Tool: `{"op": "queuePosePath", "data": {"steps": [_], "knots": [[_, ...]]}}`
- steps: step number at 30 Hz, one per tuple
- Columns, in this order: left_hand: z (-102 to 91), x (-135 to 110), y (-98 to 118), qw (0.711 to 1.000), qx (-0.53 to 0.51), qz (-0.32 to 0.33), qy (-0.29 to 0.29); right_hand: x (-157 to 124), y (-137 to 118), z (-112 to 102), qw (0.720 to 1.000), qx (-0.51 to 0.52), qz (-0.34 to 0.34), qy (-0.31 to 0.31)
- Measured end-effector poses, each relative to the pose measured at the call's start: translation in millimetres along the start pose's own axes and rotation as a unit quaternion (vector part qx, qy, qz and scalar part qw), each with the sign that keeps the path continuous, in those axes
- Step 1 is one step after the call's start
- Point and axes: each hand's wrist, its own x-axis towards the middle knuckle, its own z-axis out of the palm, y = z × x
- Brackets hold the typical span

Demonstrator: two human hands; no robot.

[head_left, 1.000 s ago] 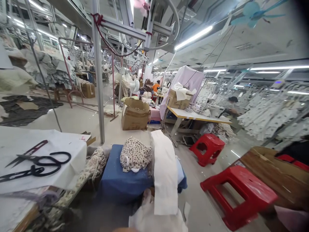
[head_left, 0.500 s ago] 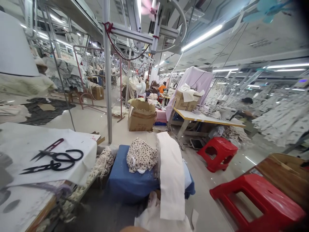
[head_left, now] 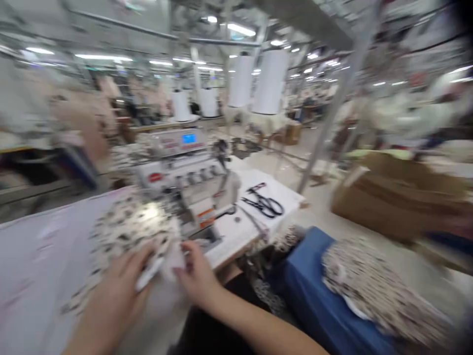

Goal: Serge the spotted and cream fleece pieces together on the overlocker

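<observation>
My left hand [head_left: 114, 291] lay spread flat on the spotted fabric [head_left: 129, 229], fingers pressing its white edge. The piece ran long from my left wrist up and rightward toward the sewing machine [head_left: 185, 180], straight ahead of both hands on the surface [head_left: 37, 246]. My right hand [head_left: 197, 276], the nearer to the machine, pinched the fabric's right edge, fingers curled, though blur hid the finer grip. Scissors [head_left: 264, 204] lay farther right, well apart.

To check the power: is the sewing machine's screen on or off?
On: the screen on the sewing machine glows blue.
</observation>
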Motion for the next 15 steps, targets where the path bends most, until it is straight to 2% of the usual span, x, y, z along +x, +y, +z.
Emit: {"op": "queuePosePath", "data": {"steps": [3, 6, 10, 15], "knots": [[-10.7, -12, -5, 0.997, 0.057, -0.018, -0.048, -3, 11, 2, 0.999, -0.021, -0.034, -0.022], [-17.1, -4, 4, 0.996, 0.045, -0.035, -0.066, -5, 13, -4, 0.997, -0.025, -0.038, -0.058], [-25.0, 10, 21, 0.998, 0.022, -0.022, -0.062, -9, 5, -5, 0.997, -0.008, -0.025, -0.069], [-8.9, 11, 28, 0.996, 0.030, 0.021, -0.079, -5, 4, -2, 0.996, 0.031, -0.022, -0.075]]}}
